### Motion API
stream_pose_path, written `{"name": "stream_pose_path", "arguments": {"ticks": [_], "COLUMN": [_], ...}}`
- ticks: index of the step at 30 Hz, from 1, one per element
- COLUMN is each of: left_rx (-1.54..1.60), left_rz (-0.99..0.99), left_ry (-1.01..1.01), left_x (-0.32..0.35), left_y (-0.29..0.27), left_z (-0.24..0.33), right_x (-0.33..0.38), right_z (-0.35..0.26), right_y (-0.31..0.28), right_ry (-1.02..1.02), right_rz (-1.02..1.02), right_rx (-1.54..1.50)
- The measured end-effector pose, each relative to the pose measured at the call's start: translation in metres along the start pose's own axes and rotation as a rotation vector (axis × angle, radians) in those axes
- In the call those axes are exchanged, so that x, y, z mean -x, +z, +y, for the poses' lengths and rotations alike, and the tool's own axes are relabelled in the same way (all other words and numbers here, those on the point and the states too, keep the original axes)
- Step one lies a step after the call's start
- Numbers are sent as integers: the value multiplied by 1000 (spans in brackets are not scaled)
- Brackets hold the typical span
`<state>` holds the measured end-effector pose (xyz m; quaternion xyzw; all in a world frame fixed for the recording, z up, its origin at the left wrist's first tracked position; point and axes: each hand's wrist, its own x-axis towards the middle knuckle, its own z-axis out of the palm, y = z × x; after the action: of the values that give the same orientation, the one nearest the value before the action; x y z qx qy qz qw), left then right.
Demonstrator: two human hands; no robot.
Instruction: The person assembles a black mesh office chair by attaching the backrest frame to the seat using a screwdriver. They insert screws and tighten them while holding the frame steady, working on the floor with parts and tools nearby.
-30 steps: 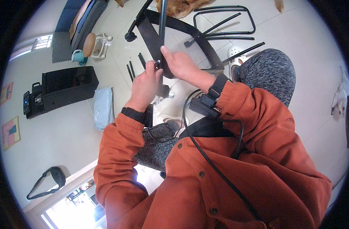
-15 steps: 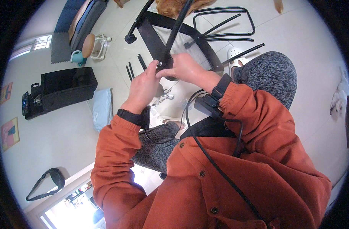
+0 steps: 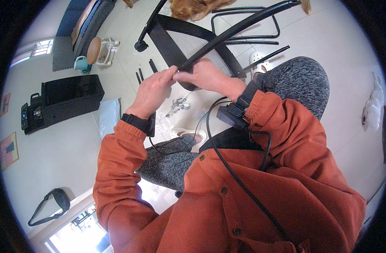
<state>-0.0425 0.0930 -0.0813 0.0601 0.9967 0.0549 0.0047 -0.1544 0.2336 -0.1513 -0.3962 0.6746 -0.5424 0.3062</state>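
Note:
My left hand (image 3: 153, 92) is closed, its thumb and fingers pinched at the near end of a long black metal bar (image 3: 239, 36). A tiny shiny spot shows at these fingertips, too small to name. My right hand (image 3: 209, 76) is closed around the same end, its thumb meeting the left fingers. From there the bar slants up to the right. Beneath it lies a black-framed mesh chair back (image 3: 186, 40), partly covered by the bar and my right hand. A black caster (image 3: 140, 45) is on a leg at its left.
Loose metal hardware (image 3: 177, 107) lies on the floor below my hands. A black tube frame (image 3: 279, 25) and a brown furry animal (image 3: 197, 10) are at the far side. On the left are a black box-shaped unit (image 3: 74, 99), a pale package (image 3: 109, 116) and a small stool (image 3: 94, 50).
The far end of the bar has swung to the right and now slants across the chair back. Both hands stay together at its near end; my left forearm has shifted slightly left.

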Motion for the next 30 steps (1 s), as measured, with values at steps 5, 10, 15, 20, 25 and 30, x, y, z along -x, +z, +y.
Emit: {"name": "stream_pose_path", "arguments": {"ticks": [5,10,15,20,25,30], "left_rx": [9,73,92,168,122,0], "left_rz": [64,83,160,222,265,256], "left_ry": [-56,-120,-152,-173,-148,-20], "left_x": [0,0,9,15,13,10], "left_y": [0,-2,-7,-7,-4,-9], "left_z": [6,8,9,11,14,9], "right_x": [1,-4,-3,-4,-2,0], "right_z": [-1,3,4,4,0,-6], "right_y": [4,4,4,5,3,1], "right_ry": [25,-167,-194,-143,-161,-4], "right_rz": [112,145,188,179,215,145], "right_rx": [-104,156,171,135,119,-48]}}
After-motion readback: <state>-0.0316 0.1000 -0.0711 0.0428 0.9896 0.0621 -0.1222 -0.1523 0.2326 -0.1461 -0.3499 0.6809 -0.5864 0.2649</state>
